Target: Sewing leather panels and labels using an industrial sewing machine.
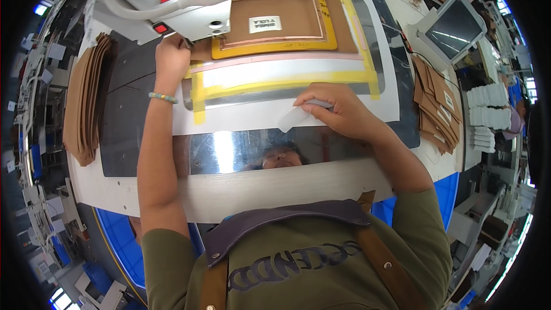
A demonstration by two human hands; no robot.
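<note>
My left hand (173, 60) is closed at the front lower edge of a white machine head (189, 20), next to the corner of a brown sheet (201, 51). Its fingertips are hidden, so what they grip cannot be seen. In my right hand (341, 109), between thumb and curled fingers, is a flat, pale translucent strip-like tool (294, 117), tilted down over a white sheet. A yellow frame (275, 50) lies on the brown sheet and surrounds a brown panel with a white label (265, 24). Yellow tape (281, 84) borders a clear template (258, 70) in front of it.
Stacked brown pieces (86, 100) stand at the left, and more brown labelled pieces (436, 103) lie at the right. A tilted screen (456, 26) sits at the back right. A shiny metal plate (241, 150) runs along the table's near side. Blue bins (120, 247) are below.
</note>
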